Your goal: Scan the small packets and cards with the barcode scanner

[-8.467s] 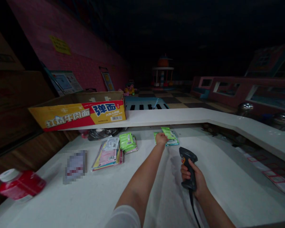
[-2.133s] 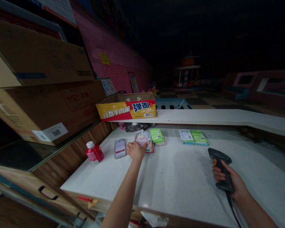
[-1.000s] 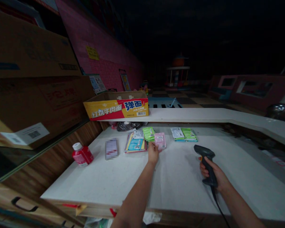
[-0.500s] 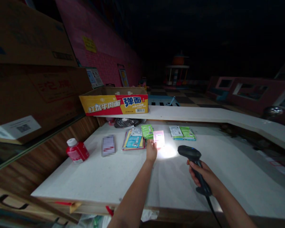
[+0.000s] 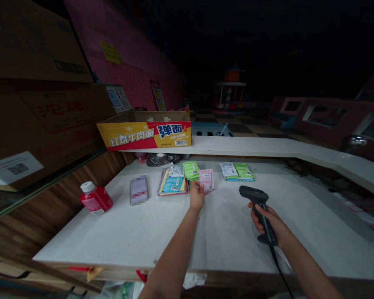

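Note:
My right hand is wrapped round the handle of a black barcode scanner, held above the white table with its cord trailing down. My left hand pinches the lower left edge of a pink packet at the table's middle. Touching that packet on the left is a green packet. Beside them lies a pile with a blue packet and a silvery packet on top. Farther right rest another white packet and green packet on blue ones.
A red bottle with a white cap stands at the left, near a blurred flat item. A noodle carton sits on the raised white ledge. Large cardboard boxes are stacked at the left.
The bright light spot beside the pink packet has gone out. The scanner has shifted slightly right relative to the packets. My left hand stays at the pink packet; the whole view has shifted a little.

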Tool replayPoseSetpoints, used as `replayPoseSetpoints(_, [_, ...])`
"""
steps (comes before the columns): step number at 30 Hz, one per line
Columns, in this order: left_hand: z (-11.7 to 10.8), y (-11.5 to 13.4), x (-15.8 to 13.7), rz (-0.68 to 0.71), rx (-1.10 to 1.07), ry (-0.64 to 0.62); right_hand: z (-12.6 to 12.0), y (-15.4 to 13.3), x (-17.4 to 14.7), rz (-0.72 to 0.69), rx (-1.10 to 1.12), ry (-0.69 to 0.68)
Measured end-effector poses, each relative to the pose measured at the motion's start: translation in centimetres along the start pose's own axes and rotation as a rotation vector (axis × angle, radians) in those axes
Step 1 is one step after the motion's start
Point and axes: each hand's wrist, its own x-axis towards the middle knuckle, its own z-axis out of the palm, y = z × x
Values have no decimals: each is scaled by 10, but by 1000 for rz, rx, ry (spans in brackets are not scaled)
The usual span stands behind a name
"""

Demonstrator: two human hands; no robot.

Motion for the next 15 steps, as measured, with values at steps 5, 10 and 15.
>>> replayPoseSetpoints(5, [-2, 2, 1, 21, 29, -31, -36, 0, 16, 18, 264, -25])
replayPoseSetpoints(10, [-2, 5, 0, 8, 42, -98, -52, 3, 26, -2, 477, -66])
replayPoseSetpoints(15, [5, 9, -2, -25, -113, -63, -52, 3, 30, 39, 538, -86])
